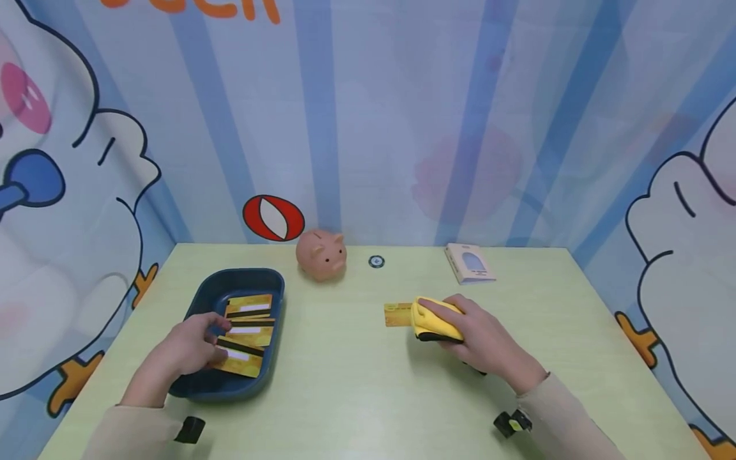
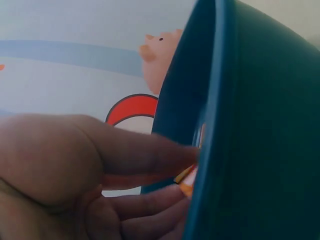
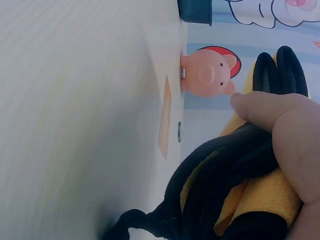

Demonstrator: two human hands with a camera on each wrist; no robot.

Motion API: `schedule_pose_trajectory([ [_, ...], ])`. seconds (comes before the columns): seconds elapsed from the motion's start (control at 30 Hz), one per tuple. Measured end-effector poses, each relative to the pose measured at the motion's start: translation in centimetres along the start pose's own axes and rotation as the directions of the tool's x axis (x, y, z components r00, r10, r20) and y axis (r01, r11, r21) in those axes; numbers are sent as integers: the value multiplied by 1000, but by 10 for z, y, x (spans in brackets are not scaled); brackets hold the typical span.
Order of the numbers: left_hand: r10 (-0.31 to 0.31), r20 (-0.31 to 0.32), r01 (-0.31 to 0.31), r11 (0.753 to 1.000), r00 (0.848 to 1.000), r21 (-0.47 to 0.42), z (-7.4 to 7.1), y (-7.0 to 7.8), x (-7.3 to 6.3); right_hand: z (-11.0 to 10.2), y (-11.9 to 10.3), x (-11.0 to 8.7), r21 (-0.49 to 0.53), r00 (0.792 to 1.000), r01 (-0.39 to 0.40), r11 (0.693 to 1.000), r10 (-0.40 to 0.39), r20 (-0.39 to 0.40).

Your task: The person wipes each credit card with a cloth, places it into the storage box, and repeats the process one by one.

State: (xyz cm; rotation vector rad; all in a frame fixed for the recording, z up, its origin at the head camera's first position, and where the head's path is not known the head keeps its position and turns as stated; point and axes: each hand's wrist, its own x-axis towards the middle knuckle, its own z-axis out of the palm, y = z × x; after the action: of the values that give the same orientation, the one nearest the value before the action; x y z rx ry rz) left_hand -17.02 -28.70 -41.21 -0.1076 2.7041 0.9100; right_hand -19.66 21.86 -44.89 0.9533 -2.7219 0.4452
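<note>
My left hand (image 1: 195, 345) reaches into a dark blue tray (image 1: 275, 358), pinching the nearest gold card (image 1: 238, 365) at its left end between thumb and fingers. Two more gold cards (image 1: 251, 331) with black stripes lie behind it in the tray. In the left wrist view the tray wall (image 2: 255, 125) hides most of the cards, leaving a corner showing at the fingertips. My right hand (image 1: 480, 335) grips a soft yellow fabric pouch (image 1: 434, 319) with black trim above the table. Another gold card (image 1: 397, 314) lies flat on the table, partly behind the pouch in the head view.
A pink piggy bank (image 1: 322, 255) stands at the back of the table, right of the tray. Beside it lies a small round chip (image 1: 376, 261). Further right is a small pale box (image 1: 470, 263). A printed curtain (image 1: 385, 128) closes off the back.
</note>
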Motion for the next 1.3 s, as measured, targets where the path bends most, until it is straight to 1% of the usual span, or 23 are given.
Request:
schedule_pose_trajectory([
  [0.1, -16, 17, 15, 999, 1000, 44, 1, 0, 0, 0, 0, 0, 0, 1000, -7, 1000, 7, 0],
  [0.27, -43, 63, 39, 997, 997, 66, 4, -1, 0, -1, -1, 1, 0, 1000, -10, 1000, 10, 4],
  [0.33, -47, 61, 41, 995, 997, 94, 5, -1, 0, -1, -1, 1, 0, 1000, -7, 1000, 7, 1],
  [0.4, -37, 47, 31, 991, 998, 127, 5, -2, 0, -2, -1, 1, -1, 1000, -5, 1000, 5, -8],
  [0.57, 18, 1, -18, 980, 1000, 196, 7, -4, -1, -2, 2, 0, 5, 999, -7, 1000, 7, -33],
  [0.63, 38, -37, -29, 977, 999, 211, 8, -3, -3, -2, 3, -1, 11, 999, -10, 1000, 10, -33],
  [0.7, 66, -99, -44, 976, 993, 212, 11, 2, -6, -3, 4, -2, 16, 999, -16, 1000, 16, -29],
  [0.77, 103, -178, -68, 978, 979, 196, 16, 12, -10, -3, 4, -2, 20, 999, -21, 1000, 22, -25],
  [0.8, 127, -219, -87, 979, 967, 182, 19, 19, -12, -4, 4, -2, 24, 999, -24, 999, 25, -21],
  [0.83, 155, -261, -114, 979, 953, 168, 22, 26, -14, -4, 5, -2, 25, 999, -26, 999, 27, -19],
  [0.9, 235, -335, -201, 970, 912, 134, 31, 42, -18, -6, 5, -3, 29, 999, -29, 999, 30, -18],
  [0.93, 276, -365, -252, 961, 889, 113, 36, 49, -20, -6, 5, -3, 30, 999, -30, 999, 30, -17],
  [0.97, 322, -391, -308, 946, 863, 99, 41, 56, -21, -6, 4, -3, 29, 999, -30, 999, 31, -17],
  [1.03, 408, -419, -411, 907, 811, 89, 51, 70, -23, -7, 5, -3, 30, 999, -31, 999, 32, -19],
  [1.07, 447, -420, -457, 886, 790, 83, 57, 77, -23, -8, 5, -3, 30, 999, -33, 999, 34, -20],
  [1.13, 491, -395, -510, 858, 776, 64, 69, 89, -22, -9, 5, -3, 29, 999, -35, 999, 36, -28],
  [1.17, 505, -374, -524, 850, 778, 56, 75, 94, -21, -10, 5, -4, 28, 999, -37, 999, 38, -31],
  [1.27, 511, -296, -531, 847, 807, 18, 94, 107, -15, -12, 6, -5, 26, 998, -40, 999, 41, -41],
  [1.3, 506, -272, -524, 851, 818, 7, 100, 111, -12, -12, 6, -5, 25, 998, -42, 999, 43, -43],
])
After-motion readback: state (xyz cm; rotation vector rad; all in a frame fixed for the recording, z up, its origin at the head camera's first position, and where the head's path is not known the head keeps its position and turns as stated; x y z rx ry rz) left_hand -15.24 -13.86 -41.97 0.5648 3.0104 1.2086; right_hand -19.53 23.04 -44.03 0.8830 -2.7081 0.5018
